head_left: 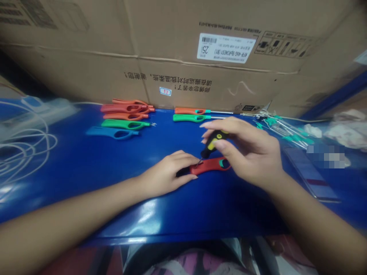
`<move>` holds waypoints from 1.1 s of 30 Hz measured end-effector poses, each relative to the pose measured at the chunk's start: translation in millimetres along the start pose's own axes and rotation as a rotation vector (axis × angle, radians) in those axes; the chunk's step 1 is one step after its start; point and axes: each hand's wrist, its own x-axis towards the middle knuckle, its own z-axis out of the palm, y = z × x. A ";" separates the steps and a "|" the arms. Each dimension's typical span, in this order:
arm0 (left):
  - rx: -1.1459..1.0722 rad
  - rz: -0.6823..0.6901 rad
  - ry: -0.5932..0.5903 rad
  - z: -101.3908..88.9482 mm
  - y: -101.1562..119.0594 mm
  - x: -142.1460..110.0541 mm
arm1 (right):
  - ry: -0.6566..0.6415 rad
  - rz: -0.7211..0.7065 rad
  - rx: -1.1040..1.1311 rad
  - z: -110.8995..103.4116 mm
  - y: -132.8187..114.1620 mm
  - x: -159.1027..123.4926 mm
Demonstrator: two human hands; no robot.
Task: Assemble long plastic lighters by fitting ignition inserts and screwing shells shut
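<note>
A red lighter body [209, 165] with a green trigger lies flat on the blue table. My left hand [169, 172] pinches its left end between thumb and fingers. In my right hand [249, 149] is a black and yellow screwdriver [211, 146], tilted, its shaft pointing down and left. The screwdriver's tip meets the lighter body close to my left fingers; a screw there is too small to make out. My right hand covers the far right end of the red lighter.
Several red lighter shells [126, 108], a green shell [123, 124] and a blue shell [113, 132] lie at left. Two lighters with metal tubes [190, 117] lie behind. Metal tubes with green parts [289, 130] and a phone [312, 175] are right; white cable [47, 141] coils left. A cardboard box [160, 42] walls the back.
</note>
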 end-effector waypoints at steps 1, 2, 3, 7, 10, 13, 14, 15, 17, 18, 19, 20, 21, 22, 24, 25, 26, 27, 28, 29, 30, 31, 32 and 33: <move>0.002 0.005 0.005 0.3 -0.3 -0.1 | 0.052 -0.044 -0.057 0.4 0.5 0.0; 0.004 0.010 0.009 0.4 -0.3 -0.1 | 0.092 -0.084 -0.115 1.0 0.9 -0.1; 0.004 0.012 0.012 0.4 -0.2 -0.1 | 0.101 -0.101 -0.152 1.7 1.1 -0.3; -0.007 -0.008 0.000 -0.3 0.9 0.4 | -0.069 0.055 0.023 5.1 1.5 -1.9; -0.004 0.001 0.003 -0.2 0.5 0.0 | -0.038 0.090 0.083 6.5 3.1 -2.7; 0.000 0.018 0.017 0.7 -0.5 -0.3 | 0.092 -0.004 -0.124 5.9 4.1 -3.2; -0.001 0.020 0.018 0.8 -0.5 -0.3 | 0.093 -0.017 -0.162 5.6 3.6 -3.5; -0.004 0.017 0.016 0.8 -0.4 -0.1 | 0.068 -0.011 -0.159 5.5 2.8 -3.8; -0.009 0.008 0.007 0.5 0.1 0.3 | -0.004 0.042 -0.068 5.7 0.6 -4.3; -0.012 0.007 0.005 0.3 0.5 0.4 | -0.022 0.062 -0.025 6.1 -0.4 -4.5; -0.012 0.004 0.004 0.0 0.7 0.5 | -0.021 0.066 -0.008 6.4 -1.1 -4.5; -0.011 0.002 0.002 -0.3 0.9 0.5 | -0.003 0.052 -0.023 6.7 -1.6 -4.4; -0.010 0.000 0.001 -0.5 1.0 0.5 | 0.028 0.023 -0.065 6.8 -1.7 -4.3; -0.007 -0.002 -0.001 -0.6 1.1 0.5 | 0.061 -0.018 -0.121 6.7 -1.6 -4.1; -0.004 -0.009 0.003 -0.7 1.4 0.6 | 0.101 -0.087 -0.209 6.3 -1.5 -3.8; -0.006 -0.011 0.005 -0.7 1.6 0.8 | 0.103 -0.098 -0.217 6.0 -1.6 -3.7; -0.010 -0.011 0.008 -0.6 1.8 1.0 | 0.090 -0.084 -0.198 5.9 -1.9 -3.6; -0.013 -0.011 0.009 -0.4 1.9 1.3 | 0.066 -0.049 -0.156 5.9 -2.3 -3.5; -0.014 -0.008 0.009 -0.3 2.1 1.4 | 0.040 -0.007 -0.102 6.1 -2.8 -3.4; -0.012 -0.005 0.008 -0.1 2.1 1.5 | 0.028 0.022 -0.057 6.3 -3.1 -3.1; -0.008 -0.004 0.007 0.0 2.1 1.5 | 0.037 0.025 -0.040 6.6 -3.2 -2.8; -0.003 -0.003 0.008 0.1 2.0 1.4 | 0.069 0.004 -0.055 6.8 -3.1 -2.5; 0.000 -0.003 0.010 0.2 1.9 1.3 | 0.114 -0.038 -0.097 6.9 -2.8 -2.2; 0.000 -0.006 0.010 0.1 1.7 1.2 | 0.156 -0.084 -0.152 6.9 -2.4 -2.0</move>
